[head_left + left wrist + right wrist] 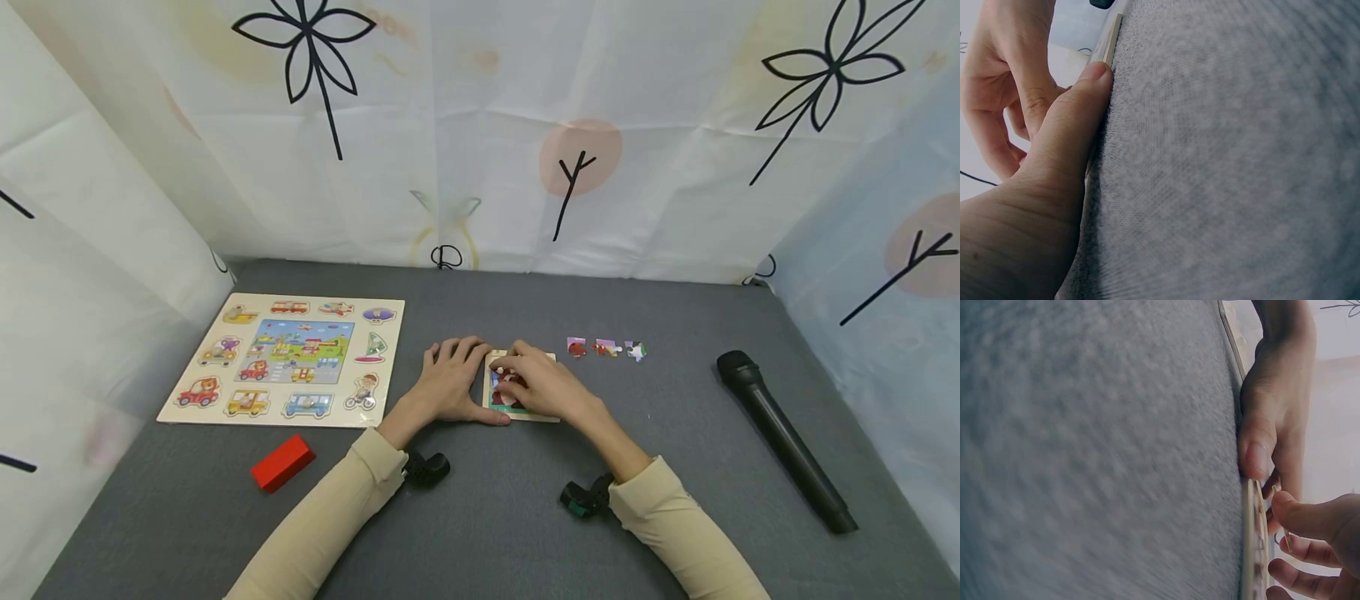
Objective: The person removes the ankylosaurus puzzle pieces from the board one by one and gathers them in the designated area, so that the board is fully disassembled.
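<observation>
In the head view a small wooden-framed jigsaw puzzle lies on the grey table, its picture partly hidden by the hands. My left hand rests along its left side, fingers spread, with the thumb at the near left corner. Over the picture is my right hand. The right wrist view shows its thumb and a finger pinching a thin puzzle piece, edge-on and tilted just above the frame. Three loose puzzle pieces, the nearest one purple and red, lie in a row beyond the right hand.
A large peg puzzle board with vehicle pictures lies at the left. Nearer to me is a red block. On the right lies a black microphone. A white patterned curtain encloses the back and sides of the table.
</observation>
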Demonstrator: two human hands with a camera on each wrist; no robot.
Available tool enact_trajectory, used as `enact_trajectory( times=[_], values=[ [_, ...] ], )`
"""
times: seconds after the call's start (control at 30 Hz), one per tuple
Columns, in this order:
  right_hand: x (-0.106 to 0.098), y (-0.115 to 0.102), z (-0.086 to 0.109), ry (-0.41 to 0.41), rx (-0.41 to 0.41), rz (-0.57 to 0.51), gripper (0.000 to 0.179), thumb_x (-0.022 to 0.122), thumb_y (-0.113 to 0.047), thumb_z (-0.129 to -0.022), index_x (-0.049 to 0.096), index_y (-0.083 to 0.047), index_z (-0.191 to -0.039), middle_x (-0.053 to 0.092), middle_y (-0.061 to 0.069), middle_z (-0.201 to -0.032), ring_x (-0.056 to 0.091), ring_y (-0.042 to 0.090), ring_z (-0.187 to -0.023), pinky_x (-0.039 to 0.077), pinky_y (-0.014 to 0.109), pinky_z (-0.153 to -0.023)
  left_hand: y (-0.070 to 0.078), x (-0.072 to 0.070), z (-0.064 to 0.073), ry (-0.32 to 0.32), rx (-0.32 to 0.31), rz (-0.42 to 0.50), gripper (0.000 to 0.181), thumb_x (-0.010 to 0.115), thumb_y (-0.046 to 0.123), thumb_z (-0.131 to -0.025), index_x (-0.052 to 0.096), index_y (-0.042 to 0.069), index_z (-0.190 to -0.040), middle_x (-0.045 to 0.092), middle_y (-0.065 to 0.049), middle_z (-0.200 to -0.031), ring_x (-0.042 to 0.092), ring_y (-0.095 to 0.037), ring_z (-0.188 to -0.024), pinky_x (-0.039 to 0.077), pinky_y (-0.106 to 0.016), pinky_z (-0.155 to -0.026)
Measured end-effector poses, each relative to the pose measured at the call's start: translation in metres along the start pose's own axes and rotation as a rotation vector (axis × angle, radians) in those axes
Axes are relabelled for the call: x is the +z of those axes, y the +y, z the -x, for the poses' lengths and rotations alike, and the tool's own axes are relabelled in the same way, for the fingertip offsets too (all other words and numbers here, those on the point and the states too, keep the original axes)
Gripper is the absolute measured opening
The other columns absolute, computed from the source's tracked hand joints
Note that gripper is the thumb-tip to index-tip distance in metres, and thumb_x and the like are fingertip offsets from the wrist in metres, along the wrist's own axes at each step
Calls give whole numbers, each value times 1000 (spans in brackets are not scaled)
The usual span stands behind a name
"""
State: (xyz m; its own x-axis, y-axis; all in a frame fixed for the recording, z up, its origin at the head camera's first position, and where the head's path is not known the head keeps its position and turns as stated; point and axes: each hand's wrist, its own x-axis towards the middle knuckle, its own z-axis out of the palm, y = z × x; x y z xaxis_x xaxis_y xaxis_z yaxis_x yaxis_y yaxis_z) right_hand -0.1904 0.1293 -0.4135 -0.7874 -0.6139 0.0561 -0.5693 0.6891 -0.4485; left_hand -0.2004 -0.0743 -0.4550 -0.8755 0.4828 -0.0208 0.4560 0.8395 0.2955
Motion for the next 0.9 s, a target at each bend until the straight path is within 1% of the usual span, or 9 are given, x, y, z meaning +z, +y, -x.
enact_trajectory(
  times=[0.1,0.17,0.3,0.37,0.47,0.57,0.7,0.9],
  values=[
    [-5,2,1,7,7,4,30,68,-15,-99,70,-6,-128,63,11,-113,56,15,-83,47,25,-69,0,-1,0,-6,-1,-7,112,76,81,-67,38,23,-155,34,-5,-160,33,-33,-145,25,-67,-114],
    [-10,4,1,11,17,-1,32,69,-16,-99,70,-5,-129,63,10,-114,58,17,-86,48,27,-71,0,-1,0,-11,-1,-12,112,76,81,-68,37,24,-156,34,-5,-161,33,-34,-145,26,-67,-114],
    [-22,9,4,19,39,-22,35,68,-16,-99,68,-4,-132,61,10,-114,57,20,-90,48,31,-75,0,-1,-1,-3,0,-15,111,76,81,-67,38,24,-155,35,-6,-160,33,-34,-144,26,-68,-113],
    [-27,13,6,28,40,-15,34,68,-16,-99,68,-4,-132,61,11,-113,56,20,-91,48,32,-76,0,0,-1,-2,-1,-16,111,76,81,-67,38,24,-155,35,-6,-160,33,-34,-145,27,-67,-113],
    [-35,20,10,48,34,22,34,68,-15,-99,68,-3,-131,62,13,-114,58,21,-90,49,34,-75,0,-1,-1,-12,-6,-15,112,76,81,-68,37,24,-156,34,-6,-161,33,-34,-146,26,-67,-113],
    [-41,27,16,64,47,37,33,67,-14,-100,68,-2,-130,62,14,-113,59,23,-90,49,37,-76,0,-1,-1,-22,-9,-11,113,76,81,-68,36,23,-156,32,-7,-162,32,-34,-147,26,-67,-113],
    [-45,37,25,73,81,37,31,66,-12,-100,68,-2,-130,62,14,-113,59,23,-91,48,37,-76,1,-2,-1,-25,-11,-6,113,76,81,-68,35,24,-157,32,-6,-162,31,-34,-147,25,-67,-114],
    [-44,52,40,68,112,58,30,69,-10,-97,70,-1,-126,62,14,-108,57,19,-86,47,35,-74,1,-1,-1,-15,-14,-1,111,76,81,-67,37,26,-156,32,-5,-162,31,-34,-147,24,-67,-115]
  ],
)
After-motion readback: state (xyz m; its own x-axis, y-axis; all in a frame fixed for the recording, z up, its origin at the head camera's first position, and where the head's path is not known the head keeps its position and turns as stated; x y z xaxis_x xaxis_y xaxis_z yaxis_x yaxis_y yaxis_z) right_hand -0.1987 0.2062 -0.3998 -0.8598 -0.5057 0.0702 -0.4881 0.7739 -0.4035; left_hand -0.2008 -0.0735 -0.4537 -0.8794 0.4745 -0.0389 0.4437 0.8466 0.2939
